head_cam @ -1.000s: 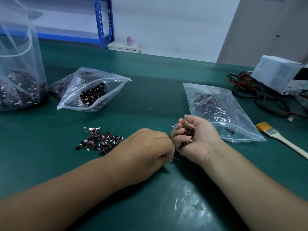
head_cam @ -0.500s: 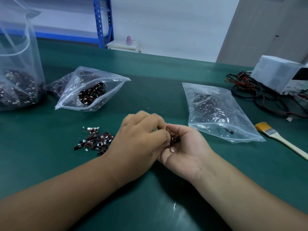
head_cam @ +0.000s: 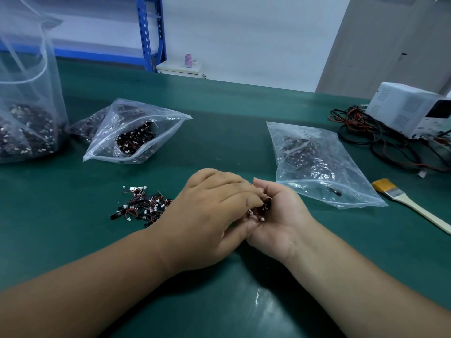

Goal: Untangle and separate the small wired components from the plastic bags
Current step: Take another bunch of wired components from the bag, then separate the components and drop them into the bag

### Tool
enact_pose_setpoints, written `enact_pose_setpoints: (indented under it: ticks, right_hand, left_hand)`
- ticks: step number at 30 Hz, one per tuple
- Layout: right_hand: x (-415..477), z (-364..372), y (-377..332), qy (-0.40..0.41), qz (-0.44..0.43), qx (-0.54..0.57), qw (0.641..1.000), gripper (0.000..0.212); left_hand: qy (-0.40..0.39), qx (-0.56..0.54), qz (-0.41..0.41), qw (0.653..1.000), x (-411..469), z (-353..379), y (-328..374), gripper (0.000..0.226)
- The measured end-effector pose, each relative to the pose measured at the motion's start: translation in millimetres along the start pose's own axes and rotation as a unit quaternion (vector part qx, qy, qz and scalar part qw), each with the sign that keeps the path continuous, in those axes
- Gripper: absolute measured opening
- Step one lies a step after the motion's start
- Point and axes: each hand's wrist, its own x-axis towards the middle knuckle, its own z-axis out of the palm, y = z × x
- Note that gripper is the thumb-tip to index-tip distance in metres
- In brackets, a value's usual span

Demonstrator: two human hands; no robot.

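- The right hand (head_cam: 280, 215) lies palm up on the green bench (head_cam: 219, 132), its grip half closed: the fingers curl up round a clump of wired components (head_cam: 260, 212) resting in the palm
- The left hand (head_cam: 212, 215) reaches over it palm down; its grip is closed on the same clump, fingers bent onto the wires and thumb tucked beneath
- Just left of the left hand, a loose pile (head_cam: 141, 203) of the same pieces (black strips, red and black wires, white plugs) lies bare on the bench
- Further back on the left an open zip bag (head_cam: 131, 135) lies on its side with more pieces inside, its mouth gaping; a second small bag (head_cam: 90, 125) is partly hidden behind it
- At the far left a tall bag (head_cam: 26, 113) stands upright, its bottom full of them
- Right of the hands a flat bag (head_cam: 317, 162) lies with pieces in its far half; one dark speck near its seal is probably a component, though too small to be sure
- A brush (head_cam: 415, 208) with a pale handle lies near the flat bag; behind it sit a white box (head_cam: 405, 106) and a tangle of cables (head_cam: 361, 140)
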Motion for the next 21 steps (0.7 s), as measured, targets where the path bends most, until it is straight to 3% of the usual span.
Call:
enact_pose_setpoints:
  ticks: [3,6,8,10,13,15,18,21]
  right_hand:
    - [0.1,0.5,-4.4,0.033,-0.029,-0.047,0.998,0.007]
    - [-3.8,1.7,-8.6,0.051,-0.043,-0.063,0.996,0.007]
    - [-4.0,-0.9,-12.6,0.068,-0.049,-0.092,0.992,0.008]
    - [-3.4,-4.5,-18.2,0.108,-0.065,-0.182,0.975,0.016]
    - [-6.7,-9.8,-33.4,0.136,-0.128,-0.368,0.911,0.021]
    - [-16.3,-11.5,-48.5,0.114,-0.114,-0.477,0.864,0.020]
    - [-35.6,-16.1,-79.6,0.098,-0.039,-0.611,0.784,0.023]
    - [-54.5,-23.6,-109.8,0.146,-0.001,-0.715,0.684,0.022]
  left_hand:
    - [0.016,-0.003,-0.037,0.999,-1.6,-3.5,-5.4,0.040]
    - [0.023,0.026,-0.093,0.995,-3.9,-7.8,-16.5,0.040]
    - [-0.031,0.075,-0.131,0.988,-5.5,-10.5,-26.4,0.037]
    - [-0.133,0.127,-0.192,0.964,-7.4,-14.2,-35.8,0.046]
    - [-0.255,0.147,-0.274,0.916,-15.7,-15.5,-50.3,0.073]
    - [-0.291,0.134,-0.305,0.897,-22.2,-13.7,-56.8,0.086]
    - [-0.311,0.123,-0.325,0.885,-26.0,-10.2,-59.7,0.091]
    - [-0.303,0.114,-0.326,0.888,-24.7,-8.4,-60.1,0.087]
